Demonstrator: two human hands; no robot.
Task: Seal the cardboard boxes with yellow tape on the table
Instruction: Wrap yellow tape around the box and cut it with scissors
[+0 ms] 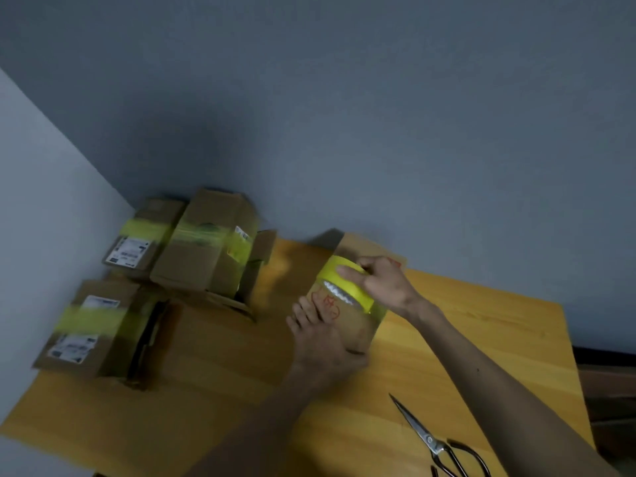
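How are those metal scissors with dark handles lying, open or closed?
Closed: the metal scissors with dark handles lie flat on the yellow wooden table, blades together in one point.

Matt brown cardboard boxes [192, 256], glossy yellow tape [347, 282], smooth wooden table [481, 325] (shiny steel scissors [430, 438]).
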